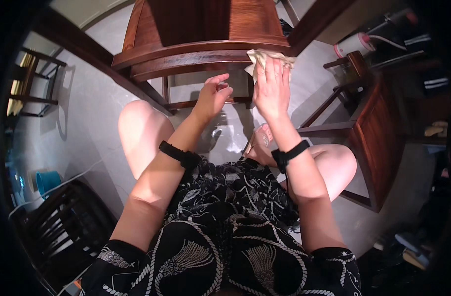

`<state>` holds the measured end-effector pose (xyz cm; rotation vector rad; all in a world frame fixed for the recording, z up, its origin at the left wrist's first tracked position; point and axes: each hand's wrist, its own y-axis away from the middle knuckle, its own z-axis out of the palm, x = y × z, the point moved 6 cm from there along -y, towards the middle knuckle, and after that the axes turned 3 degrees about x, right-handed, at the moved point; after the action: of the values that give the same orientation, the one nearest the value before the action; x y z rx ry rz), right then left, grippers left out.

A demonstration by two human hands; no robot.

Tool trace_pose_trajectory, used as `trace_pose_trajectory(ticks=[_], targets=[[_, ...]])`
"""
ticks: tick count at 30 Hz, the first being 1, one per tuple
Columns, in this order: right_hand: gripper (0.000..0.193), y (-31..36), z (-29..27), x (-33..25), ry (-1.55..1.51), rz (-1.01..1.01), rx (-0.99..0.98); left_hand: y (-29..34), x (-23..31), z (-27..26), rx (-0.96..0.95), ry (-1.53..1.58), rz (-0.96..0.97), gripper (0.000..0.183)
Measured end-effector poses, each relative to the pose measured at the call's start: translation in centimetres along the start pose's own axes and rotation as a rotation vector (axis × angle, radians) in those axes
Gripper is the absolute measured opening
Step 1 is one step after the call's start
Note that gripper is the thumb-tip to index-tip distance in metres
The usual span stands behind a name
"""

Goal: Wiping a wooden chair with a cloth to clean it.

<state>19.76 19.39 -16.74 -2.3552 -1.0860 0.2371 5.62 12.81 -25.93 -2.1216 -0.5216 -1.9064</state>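
A reddish-brown wooden chair (196, 49) stands right in front of me, its seat edge facing my hands. My right hand (272, 91) presses a crumpled cream cloth (257, 58) against the right end of that front edge, fingers stretched over the fabric. What lies under the palm is hidden. My left hand (213, 96) hovers in front of the seat rail, apart from the wood, with its fingers loosely curled and spread, holding nothing.
Another wooden chair (376, 143) lies at my right, its legs pointing toward me. A dark slatted chair (62, 232) and a blue bucket (48, 182) are at lower left. Farther left stands a wooden stool (40, 81). Pale grey floor (94, 118) surrounds my knees.
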Motion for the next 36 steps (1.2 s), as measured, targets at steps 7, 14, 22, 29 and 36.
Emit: trace_pose_trajectory(ticks=[7,14,22,29,36], targets=[[0.053,-2.2,-1.4,-3.3,-0.289,0.190,-0.068,1.2,-2.5,-1.1,0.043,0.042,-0.036,0.045],[0.057,-4.7,0.7,-4.3,0.110,-0.036,0.265,2.9,1.1,-3.4,0.135,0.047,0.003,0.039],[0.060,-9.5,4.0,-20.2,-0.405,-0.118,-0.041,5.1,-0.6,-15.9,0.578,0.227,-0.075,0.026],[0.040,-9.6,4.4,-22.8,-0.430,-0.450,0.283,6.9,0.2,-18.3,0.658,0.072,-0.128,0.034],[0.043,-5.7,5.2,-8.7,-0.134,-0.471,0.171,7.2,0.7,-18.6,0.623,0.076,-0.078,0.035]])
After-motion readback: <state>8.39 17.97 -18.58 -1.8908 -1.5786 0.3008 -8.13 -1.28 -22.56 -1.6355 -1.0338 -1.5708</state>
